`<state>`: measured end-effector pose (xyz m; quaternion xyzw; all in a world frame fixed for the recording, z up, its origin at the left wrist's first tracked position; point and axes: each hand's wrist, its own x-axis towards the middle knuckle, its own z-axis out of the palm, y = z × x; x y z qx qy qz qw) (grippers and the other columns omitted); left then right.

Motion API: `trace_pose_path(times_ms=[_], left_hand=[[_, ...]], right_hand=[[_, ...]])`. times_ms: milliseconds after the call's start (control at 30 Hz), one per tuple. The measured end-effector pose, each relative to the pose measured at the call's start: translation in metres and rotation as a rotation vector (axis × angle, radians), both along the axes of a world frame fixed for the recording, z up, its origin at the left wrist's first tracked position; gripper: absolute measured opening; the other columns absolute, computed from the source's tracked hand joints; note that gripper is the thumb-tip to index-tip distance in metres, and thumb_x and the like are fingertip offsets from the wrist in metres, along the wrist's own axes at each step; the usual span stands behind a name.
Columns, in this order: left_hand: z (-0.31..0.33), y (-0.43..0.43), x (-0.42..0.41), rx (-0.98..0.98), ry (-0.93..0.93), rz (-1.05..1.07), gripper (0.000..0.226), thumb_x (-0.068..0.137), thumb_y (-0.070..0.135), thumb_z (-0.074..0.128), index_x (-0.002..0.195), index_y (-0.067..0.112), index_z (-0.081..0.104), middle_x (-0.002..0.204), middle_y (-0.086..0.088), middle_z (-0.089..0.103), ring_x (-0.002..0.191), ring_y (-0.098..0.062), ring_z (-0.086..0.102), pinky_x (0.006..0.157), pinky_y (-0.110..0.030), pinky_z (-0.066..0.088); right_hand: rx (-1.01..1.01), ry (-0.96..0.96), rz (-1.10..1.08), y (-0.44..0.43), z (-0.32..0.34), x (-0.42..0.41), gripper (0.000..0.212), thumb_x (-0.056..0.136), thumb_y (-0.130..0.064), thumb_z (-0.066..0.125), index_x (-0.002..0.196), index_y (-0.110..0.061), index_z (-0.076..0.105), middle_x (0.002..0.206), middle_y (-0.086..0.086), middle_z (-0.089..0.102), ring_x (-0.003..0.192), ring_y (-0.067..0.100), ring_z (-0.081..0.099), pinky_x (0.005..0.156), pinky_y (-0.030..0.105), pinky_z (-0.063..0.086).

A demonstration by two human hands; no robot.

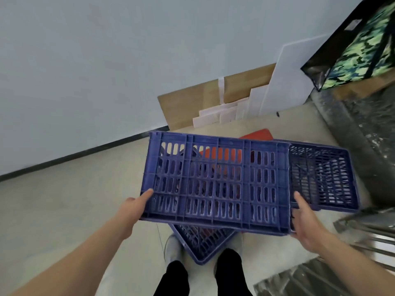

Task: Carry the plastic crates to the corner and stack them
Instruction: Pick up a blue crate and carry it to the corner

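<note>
A blue slotted plastic crate (215, 180) is held in the air in front of the person, tilted so that one long wall faces the camera. The left hand (133, 210) grips its lower left corner, with the thumb lying on the wall and the other fingers hidden under the edge. The right hand (307, 225) grips the lower right corner in the same way, thumb on top, fingers hidden behind.

At the right end a darker blue lattice face (320, 178) shows; I cannot tell if it belongs to the same crate. Below, a second blue plastic crate (203, 242) lies on the beige floor (74, 210), between the grey shoes (171, 246). A red plastic piece (259, 134) shows behind and through the slots.

A brown cardboard sheet (192, 103) and white flat boards (286, 82) lean on the pale wall (106, 60). A green camouflage bag (363, 50) is at the upper right.
</note>
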<state>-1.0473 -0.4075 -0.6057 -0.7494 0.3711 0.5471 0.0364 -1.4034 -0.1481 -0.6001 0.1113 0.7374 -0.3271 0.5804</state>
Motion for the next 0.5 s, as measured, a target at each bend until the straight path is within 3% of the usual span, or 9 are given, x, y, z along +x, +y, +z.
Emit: trace_pose_path(times_ms=[100, 200, 233, 333, 367, 500], left_hand=[[-0.003, 0.003, 0.004, -0.01, -0.042, -0.083, 0.064, 0.093, 0.058, 0.06, 0.123, 0.001, 0.055, 0.122, -0.014, 0.06, 0.107, -0.034, 0.054, 0.09, -0.044, 0.038], [0.002, -0.005, -0.003, -0.077, -0.062, -0.186, 0.059, 0.095, 0.055, 0.059, 0.116, -0.001, 0.057, 0.103, -0.013, 0.064, 0.088, -0.028, 0.059, 0.08, -0.038, 0.044], [-0.001, -0.01, -0.005, -0.095, -0.064, -0.194, 0.065, 0.094, 0.057, 0.059, 0.122, -0.002, 0.056, 0.105, -0.014, 0.064, 0.088, -0.028, 0.06, 0.079, -0.039, 0.046], [-0.003, -0.022, -0.01, -0.144, -0.02, -0.183, 0.088, 0.09, 0.061, 0.063, 0.153, 0.008, 0.033, 0.145, -0.015, 0.051, 0.126, -0.037, 0.055, 0.106, -0.051, 0.045], [-0.005, -0.026, -0.013, -0.156, 0.001, -0.187, 0.089, 0.089, 0.062, 0.064, 0.154, 0.012, 0.032, 0.147, -0.012, 0.049, 0.129, -0.037, 0.053, 0.109, -0.053, 0.044], [-0.009, -0.043, -0.026, -0.176, 0.126, -0.172, 0.08, 0.075, 0.07, 0.066, 0.133, 0.018, 0.053, 0.123, -0.007, 0.067, 0.109, -0.032, 0.065, 0.1, -0.054, 0.051]], right_hand=[[0.068, 0.077, 0.086, -0.024, -0.001, 0.0, 0.095, 0.087, -0.088, 0.036, 0.165, -0.035, 0.023, 0.172, -0.001, 0.022, 0.157, 0.028, 0.023, 0.125, 0.055, 0.015], [0.067, 0.287, 0.104, -0.049, -0.008, -0.002, 0.091, 0.094, -0.077, 0.045, 0.165, -0.024, 0.024, 0.172, 0.002, 0.023, 0.155, 0.031, 0.026, 0.124, 0.053, 0.023], [0.052, 0.347, 0.097, -0.056, -0.011, -0.004, 0.092, 0.094, -0.076, 0.048, 0.165, -0.021, 0.026, 0.171, 0.002, 0.026, 0.155, 0.031, 0.028, 0.124, 0.053, 0.025], [0.005, 0.445, 0.053, -0.075, -0.017, -0.009, 0.09, 0.097, -0.069, 0.051, 0.166, -0.02, 0.019, 0.172, 0.001, 0.02, 0.157, 0.03, 0.024, 0.125, 0.055, 0.024], [-0.008, 0.458, 0.034, -0.081, -0.019, -0.012, 0.09, 0.098, -0.068, 0.051, 0.166, -0.02, 0.017, 0.173, 0.001, 0.019, 0.157, 0.03, 0.023, 0.125, 0.055, 0.023], [-0.018, 0.501, -0.007, -0.092, -0.024, -0.013, 0.09, 0.1, -0.064, 0.052, 0.166, -0.018, 0.013, 0.173, 0.003, 0.018, 0.157, 0.031, 0.022, 0.124, 0.054, 0.023]])
